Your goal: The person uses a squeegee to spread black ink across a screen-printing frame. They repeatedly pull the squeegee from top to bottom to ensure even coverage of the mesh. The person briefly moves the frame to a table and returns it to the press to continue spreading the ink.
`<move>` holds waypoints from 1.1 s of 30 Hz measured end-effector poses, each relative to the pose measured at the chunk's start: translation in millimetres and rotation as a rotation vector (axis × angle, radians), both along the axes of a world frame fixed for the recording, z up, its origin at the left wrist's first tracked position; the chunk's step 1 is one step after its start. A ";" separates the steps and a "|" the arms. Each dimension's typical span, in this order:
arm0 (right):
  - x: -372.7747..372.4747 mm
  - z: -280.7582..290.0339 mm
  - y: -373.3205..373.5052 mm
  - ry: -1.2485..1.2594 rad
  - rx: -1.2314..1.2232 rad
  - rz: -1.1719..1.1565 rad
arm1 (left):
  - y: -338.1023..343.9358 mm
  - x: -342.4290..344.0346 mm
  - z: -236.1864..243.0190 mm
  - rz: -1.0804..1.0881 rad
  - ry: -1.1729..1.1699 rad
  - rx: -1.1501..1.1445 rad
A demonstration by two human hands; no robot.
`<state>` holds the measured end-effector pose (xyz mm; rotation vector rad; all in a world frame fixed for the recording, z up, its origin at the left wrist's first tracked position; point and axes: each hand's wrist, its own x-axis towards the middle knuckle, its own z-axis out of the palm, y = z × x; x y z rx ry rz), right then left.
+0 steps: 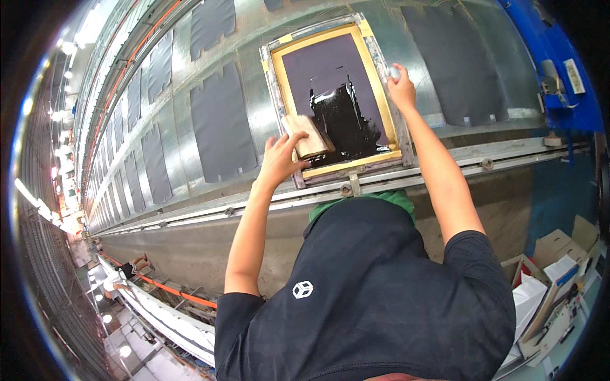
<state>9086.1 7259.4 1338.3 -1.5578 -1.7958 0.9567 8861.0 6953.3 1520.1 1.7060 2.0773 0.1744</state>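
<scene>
A screen printing frame [377, 52] lies on the long metal table, its mesh edged with yellow tape. Glossy black ink [346, 117] spreads over the middle and lower part of the dark mesh. At the frame's lower left a wooden squeegee [306, 141] stands tilted, slightly blurred. My left hand [281, 157] grips its left end, fingers over the wood and thumb below. My right hand [403, 89] is closed at the frame's right side around a small whitish rounded piece [394, 73], whose kind I cannot make out.
Dark fabric panels [221, 120] lie in rows along the table, with another panel [454, 63] right of the frame. A metal rail [445, 166] runs along the near edge. Blue equipment [559, 57] stands far right; cardboard boxes [559, 244] sit lower right. Another person [124, 273] is at the distant left.
</scene>
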 end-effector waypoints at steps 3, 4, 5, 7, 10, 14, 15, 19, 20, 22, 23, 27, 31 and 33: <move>-0.8 1.2 0.0 0.011 0.037 -0.002 | 11.7 -12.3 -7.3 -0.203 0.283 0.238; -2.2 2.8 -2.1 0.006 0.017 0.008 | 13.9 -13.8 -8.6 -0.126 0.225 0.226; -4.6 4.3 -4.8 0.010 0.026 0.010 | 17.2 -14.0 -11.4 -0.072 0.275 0.319; -4.2 3.1 -3.6 0.013 0.052 0.005 | 25.3 -10.8 -18.1 0.014 0.366 0.418; -5.0 3.2 -5.0 0.010 0.028 -0.005 | 25.9 -6.2 -28.0 0.161 0.312 0.304; -5.8 6.2 -5.9 0.008 0.010 -0.003 | 15.9 6.2 -50.3 0.334 0.175 0.112; -7.2 7.7 -7.6 0.008 0.012 -0.004 | 7.7 7.8 -61.8 0.389 0.154 0.148; -9.7 5.9 -5.9 0.009 0.018 -0.010 | -18.1 19.3 -90.6 0.590 0.254 0.174; -11.1 6.8 -7.2 0.024 0.024 -0.008 | -27.4 23.3 -101.7 0.615 0.271 0.236; -5.2 6.2 -5.0 0.032 -0.002 -0.008 | -30.9 46.9 -104.5 0.627 0.193 0.274; -4.0 6.7 -3.6 0.037 -0.016 -0.007 | -29.7 55.8 -105.0 0.634 0.156 0.292; -0.5 11.5 4.0 0.062 -0.029 -0.041 | -0.7 64.4 -102.7 0.521 -0.118 0.246; -2.7 17.9 0.0 0.045 -0.068 -0.031 | 41.7 42.7 -92.6 0.325 -0.193 0.005; -2.2 18.7 -1.5 0.026 -0.053 -0.022 | 64.5 22.4 -92.0 0.170 -0.382 -0.206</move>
